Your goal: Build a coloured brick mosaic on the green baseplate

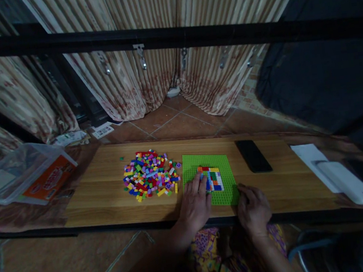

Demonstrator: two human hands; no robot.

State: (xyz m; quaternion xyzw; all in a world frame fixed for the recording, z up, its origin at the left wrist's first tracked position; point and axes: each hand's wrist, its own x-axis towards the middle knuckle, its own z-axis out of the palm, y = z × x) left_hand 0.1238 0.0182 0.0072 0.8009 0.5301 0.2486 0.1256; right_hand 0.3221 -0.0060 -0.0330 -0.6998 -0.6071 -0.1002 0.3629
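A green studded baseplate [193, 162] lies on the table in front of me, with a block of mixed-colour toy bricks [214, 177] built on it. My left hand [195, 200] rests over the plate's left part, fingers stretched forward and the tips touching the left side of the built bricks. Whether a brick is under those fingertips is hidden. At the plate's lower right edge, my right hand [253, 206] is closed, its curled fingers against the border. Left of the plate spreads a heap of loose bricks [151, 175] in many colours.
A black phone [253, 156] lies right of the plate on the wooden table [97, 187]. Left of the table stands a clear plastic bin [32, 173] with an orange label. At the right are a white power-bank-like object [351, 182] and white paper [310, 161]. A dark bar [155, 34] crosses beyond.
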